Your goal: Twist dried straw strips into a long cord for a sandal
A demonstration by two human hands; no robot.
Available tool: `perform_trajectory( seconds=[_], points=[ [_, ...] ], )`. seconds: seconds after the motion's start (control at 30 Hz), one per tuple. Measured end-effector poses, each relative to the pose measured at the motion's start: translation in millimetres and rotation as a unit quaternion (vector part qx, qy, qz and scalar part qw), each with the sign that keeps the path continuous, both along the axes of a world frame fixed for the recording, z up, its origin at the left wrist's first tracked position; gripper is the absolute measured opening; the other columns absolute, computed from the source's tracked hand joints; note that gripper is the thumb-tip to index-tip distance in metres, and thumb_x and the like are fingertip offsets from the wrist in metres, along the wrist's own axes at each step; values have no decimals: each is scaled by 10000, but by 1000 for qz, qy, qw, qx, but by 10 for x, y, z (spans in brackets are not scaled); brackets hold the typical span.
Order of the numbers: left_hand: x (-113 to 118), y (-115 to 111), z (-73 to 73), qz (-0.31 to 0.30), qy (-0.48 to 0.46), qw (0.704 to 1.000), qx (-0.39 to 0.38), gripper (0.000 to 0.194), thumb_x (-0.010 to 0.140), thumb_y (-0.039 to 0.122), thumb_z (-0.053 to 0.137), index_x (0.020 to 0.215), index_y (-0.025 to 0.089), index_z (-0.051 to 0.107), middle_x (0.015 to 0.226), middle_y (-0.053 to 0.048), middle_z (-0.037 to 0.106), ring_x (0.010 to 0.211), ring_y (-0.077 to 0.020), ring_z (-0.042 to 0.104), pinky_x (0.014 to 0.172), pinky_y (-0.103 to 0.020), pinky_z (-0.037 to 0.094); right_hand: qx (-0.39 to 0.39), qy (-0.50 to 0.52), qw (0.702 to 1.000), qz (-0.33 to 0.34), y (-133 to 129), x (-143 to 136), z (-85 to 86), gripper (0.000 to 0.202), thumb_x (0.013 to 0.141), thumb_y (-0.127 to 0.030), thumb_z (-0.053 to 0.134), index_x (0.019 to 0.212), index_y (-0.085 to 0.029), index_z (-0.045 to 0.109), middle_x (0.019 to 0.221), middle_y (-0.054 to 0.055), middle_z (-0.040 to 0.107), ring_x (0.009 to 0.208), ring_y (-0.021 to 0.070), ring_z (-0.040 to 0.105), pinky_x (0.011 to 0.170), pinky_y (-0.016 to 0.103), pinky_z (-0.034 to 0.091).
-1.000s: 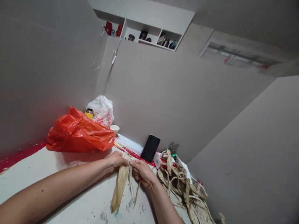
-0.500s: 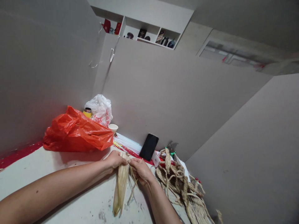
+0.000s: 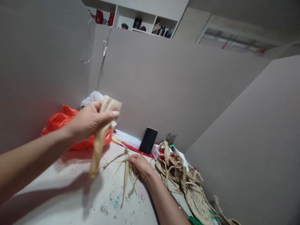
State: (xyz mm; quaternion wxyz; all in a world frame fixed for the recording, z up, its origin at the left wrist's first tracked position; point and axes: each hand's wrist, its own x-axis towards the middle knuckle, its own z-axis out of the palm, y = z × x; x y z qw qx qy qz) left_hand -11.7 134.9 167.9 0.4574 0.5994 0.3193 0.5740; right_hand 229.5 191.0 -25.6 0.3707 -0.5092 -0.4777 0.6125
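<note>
My left hand [image 3: 90, 120] is raised above the table, thumb and fingers closed on a wide, pale dried corn husk [image 3: 99, 147] that hangs down, blurred by motion. On the tabletop, my right hand [image 3: 140, 165] pinches a small bundle of narrow husk strips [image 3: 126, 181] near its knotted top. A brown twisted cord [image 3: 114, 158] runs left from that knot and lies on the table. My right fingertips partly cover the bundle.
Behind my left hand sit a red plastic bag [image 3: 59, 120], a white bag [image 3: 92, 97] and a paper cup [image 3: 113, 125]. A dark phone [image 3: 148, 140] leans against the wall. Braided straw cords [image 3: 195, 200] heap up at right, near pliers [image 3: 171, 139]. The table [image 3: 70, 200] is stained.
My left hand has lifted the wide husk up and left, away from the right hand. The strips and twisted cord beneath now show. My right hand stays nearly in place.
</note>
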Motion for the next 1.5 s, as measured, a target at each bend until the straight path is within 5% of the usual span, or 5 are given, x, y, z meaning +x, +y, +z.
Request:
perform_trajectory(
  seconds=[0.1, 0.27, 0.63, 0.93, 1.5],
  points=[
    [-363, -67, 34, -6, 115, 993, -9, 176, 690, 288, 684, 762, 153, 599, 532, 55, 464, 455, -53, 369, 471, -174, 314, -3, 16, 1000, 15, -11, 5, 33, 361, 574, -325, 722, 516, -195, 391, 346, -120, 321, 298, 7, 164, 347, 205, 48],
    [-589, 68, -645, -18, 473, 880, -36, 128, 609, 278, 679, 625, 175, 604, 561, 18, 548, 498, -105, 439, 486, -194, 283, -15, 50, 998, 39, -29, 9, 108, 436, 564, -384, 744, 557, -209, 345, 360, -141, 270, 322, 5, 117, 360, 194, 40],
    [828, 508, -1581, -80, 311, 929, -181, 163, 626, 201, 628, 714, 181, 492, 443, 55, 509, 410, -114, 507, 413, -181, 341, -39, 84, 994, 56, -30, 5, 83, 424, 578, -407, 768, 615, -185, 408, 384, -140, 292, 338, -1, 122, 363, 176, 48],
    [846, 624, -1620, -113, 116, 918, -361, 103, 663, 60, 489, 692, 155, 460, 547, -15, 585, 487, -115, 567, 499, -229, 447, -55, 115, 988, 82, 5, 86, 85, 359, 630, -359, 759, 628, -168, 455, 389, -136, 286, 346, 0, 111, 364, 174, 40],
    [822, 729, -1807, 34, 276, 960, -39, 211, 830, 251, 436, 632, 184, 410, 580, 45, 412, 584, -106, 381, 559, -225, 281, -58, 112, 988, 89, 4, 105, 64, 351, 633, -352, 762, 646, -168, 463, 397, -138, 271, 349, 1, 105, 357, 174, 38]
  ],
)
